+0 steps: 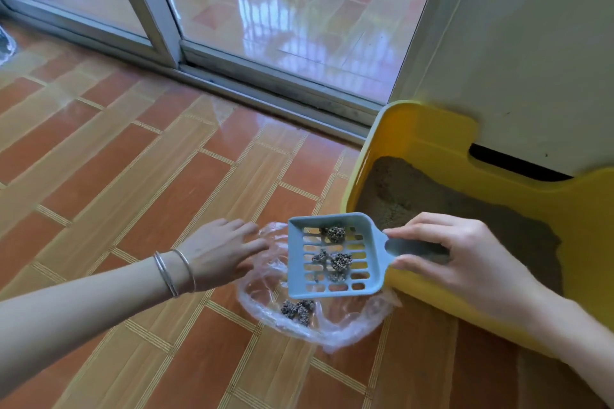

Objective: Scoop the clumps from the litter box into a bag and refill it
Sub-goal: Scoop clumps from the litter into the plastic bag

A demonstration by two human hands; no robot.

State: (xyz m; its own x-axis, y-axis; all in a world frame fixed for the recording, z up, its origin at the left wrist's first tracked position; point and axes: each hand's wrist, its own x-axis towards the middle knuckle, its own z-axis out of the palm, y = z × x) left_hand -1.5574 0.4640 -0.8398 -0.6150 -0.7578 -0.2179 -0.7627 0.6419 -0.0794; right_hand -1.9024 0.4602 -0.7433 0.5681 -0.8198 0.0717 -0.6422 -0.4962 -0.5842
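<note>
**A:** What occupies the left of the view?
**B:** A tiled floor [133, 176] in orange and tan. A glass sliding door [146, 3] runs along its far edge.

**A:** And at lower left?
**B:** The left hand [216, 252], with thin bracelets [174, 271] on the wrist. Its fingers are straight and spread and grip nothing. The fingertips are at the left rim of the bag [349, 332] and seem to touch the plastic.

**A:** The bag itself?
**B:** Clear plastic, lying open on the floor just beside the front of the litter box [432, 139]. Dark clumps [297, 309] lie inside it, toward the near edge.

**A:** Centre, above the bag?
**B:** A pale blue slotted scoop [332, 289], held roughly level over the bag's mouth. More clumps sit on its slots.

**A:** To the right?
**B:** The right hand [465, 259], with fingers and thumb curled round the scoop's handle. Behind it the yellow litter box stands on the floor against a white wall [531, 43]. Tan litter [415, 196] is banked toward its far left corner.
</note>
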